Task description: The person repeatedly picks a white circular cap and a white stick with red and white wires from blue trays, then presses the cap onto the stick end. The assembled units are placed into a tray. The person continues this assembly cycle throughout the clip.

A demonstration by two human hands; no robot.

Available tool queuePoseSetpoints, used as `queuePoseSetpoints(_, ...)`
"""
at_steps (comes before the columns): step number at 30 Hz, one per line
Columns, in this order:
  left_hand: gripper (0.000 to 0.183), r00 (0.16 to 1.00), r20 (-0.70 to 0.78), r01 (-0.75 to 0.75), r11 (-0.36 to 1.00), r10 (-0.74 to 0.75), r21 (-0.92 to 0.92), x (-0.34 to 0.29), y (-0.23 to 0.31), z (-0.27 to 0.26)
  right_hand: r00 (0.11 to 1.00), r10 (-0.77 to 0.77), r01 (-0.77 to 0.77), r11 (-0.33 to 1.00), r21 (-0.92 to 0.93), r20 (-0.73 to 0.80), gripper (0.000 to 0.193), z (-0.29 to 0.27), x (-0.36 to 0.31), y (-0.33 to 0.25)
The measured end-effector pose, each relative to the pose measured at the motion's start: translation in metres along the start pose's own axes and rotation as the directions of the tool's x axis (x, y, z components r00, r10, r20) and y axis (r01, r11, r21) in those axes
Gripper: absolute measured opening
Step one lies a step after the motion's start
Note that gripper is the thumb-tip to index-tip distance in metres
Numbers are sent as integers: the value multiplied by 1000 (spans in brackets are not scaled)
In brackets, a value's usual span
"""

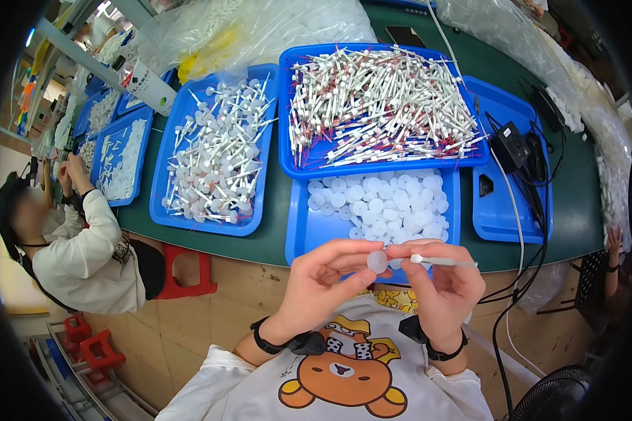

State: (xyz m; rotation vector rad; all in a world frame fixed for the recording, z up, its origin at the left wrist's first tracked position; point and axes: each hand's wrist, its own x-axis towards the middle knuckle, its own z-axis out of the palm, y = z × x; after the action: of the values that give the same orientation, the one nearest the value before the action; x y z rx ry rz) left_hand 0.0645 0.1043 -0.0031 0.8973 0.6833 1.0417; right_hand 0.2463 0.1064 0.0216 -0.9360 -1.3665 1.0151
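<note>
Green table | left hand: grip pinching frosted disc | right hand, apparently curled: pinching white stick

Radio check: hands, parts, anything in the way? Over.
Left hand: pinching translucent disc. Right hand: holding white stick, knobbed end toward disc. Blue tray beyond; nothing seen blocking either hand.

Left hand and right hand close together, fingers bent inward in pinch grips, thumbs opposite.
</note>
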Motion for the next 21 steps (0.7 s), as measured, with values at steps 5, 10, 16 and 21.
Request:
queuePoseSetpoints(5,38,999,-30,-16,999,18,39,-1,-3,3,992,113,-111,993,47,-46,22,4,-2,-7)
queuePoseSetpoints(10,38,997,-35,-59,994,62,94,1,-5,4,1000,7,-6,1000,18,-13,22,0,-6,6)
queuePoseSetpoints(16,38,996,-34,-83,991,87,104,1,-8,2,999,-35,35,998,-49,1,26,-1,-10,5)
queuePoseSetpoints(21,37,998,-6,-67,991,68,118,-1,-8,0,999,6,-9,996,-88,-35,25,1,-12,2)
